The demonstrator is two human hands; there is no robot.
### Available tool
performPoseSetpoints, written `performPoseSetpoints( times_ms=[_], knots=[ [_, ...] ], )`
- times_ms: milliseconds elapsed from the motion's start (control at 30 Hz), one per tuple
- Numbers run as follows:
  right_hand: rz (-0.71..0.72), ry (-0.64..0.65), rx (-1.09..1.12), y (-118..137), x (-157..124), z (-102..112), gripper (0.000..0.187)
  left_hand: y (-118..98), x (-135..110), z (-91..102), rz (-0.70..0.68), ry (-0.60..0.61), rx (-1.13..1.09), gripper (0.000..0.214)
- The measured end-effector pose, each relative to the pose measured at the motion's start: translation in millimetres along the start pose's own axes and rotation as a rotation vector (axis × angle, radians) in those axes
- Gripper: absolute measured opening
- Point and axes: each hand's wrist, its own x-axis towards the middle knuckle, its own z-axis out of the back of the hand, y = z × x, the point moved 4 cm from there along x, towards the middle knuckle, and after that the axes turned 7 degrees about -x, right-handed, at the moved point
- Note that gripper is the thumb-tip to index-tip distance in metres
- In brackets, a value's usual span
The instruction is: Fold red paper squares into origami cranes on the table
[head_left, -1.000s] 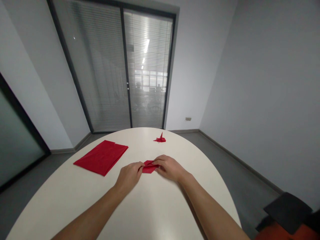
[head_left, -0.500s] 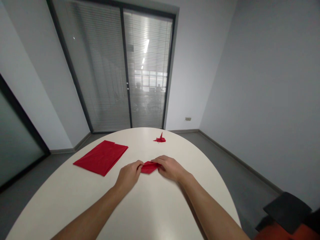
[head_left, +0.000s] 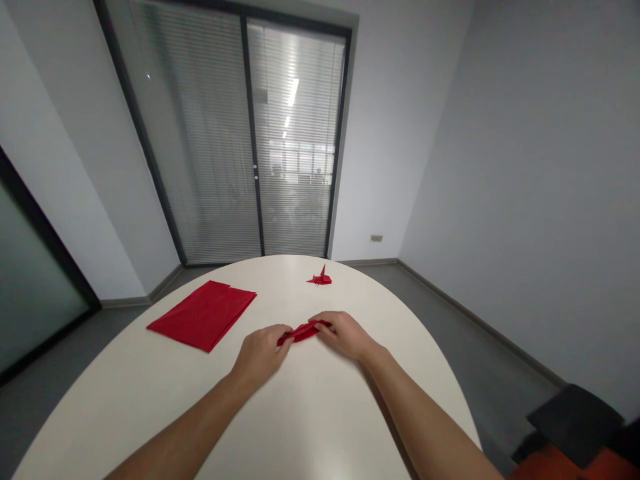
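Observation:
A small folded red paper piece [head_left: 301, 332] sits between my two hands near the middle of the white oval table [head_left: 280, 420]. My left hand [head_left: 260, 353] pinches its left end with closed fingers. My right hand [head_left: 345, 333] grips its right end, fingers curled over it. The piece looks narrow and slightly lifted off the table. Further back lies a finished red paper crane [head_left: 320, 278], apart from both hands.
A stack of flat red paper sheets [head_left: 203, 313] lies on the table to the left. Behind the table are glass doors with blinds [head_left: 250, 140]. A dark chair [head_left: 575, 420] stands at the lower right, off the table's edge.
The red piece has gone from a flat wider shape to a narrow strip, folded up between my fingers. My right hand shifted slightly right and back; my left stayed close by.

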Motion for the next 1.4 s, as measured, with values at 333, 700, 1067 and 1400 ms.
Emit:
performPoseSetpoints(
  times_ms=[333,700,1067,1400],
  knots=[
    [-0.211,-0.122,0.33,-12,3,1,0.028,9,4,-3.3,0.064,-0.077,-0.134,0.026],
    [-0.243,-0.045,0.129,-23,2,-15,0.022,16,4,-10.9,0.186,0.017,-0.005,0.028],
    [0.147,0.024,-0.271,31,3,-17,0.03,12,6,-6.9,0.205,0.018,0.213,0.026],
    [0.048,0.016,-0.285,0,1,-24,0.038,-3,1,-12.1,-0.197,-0.013,0.056,0.034]
  ],
)
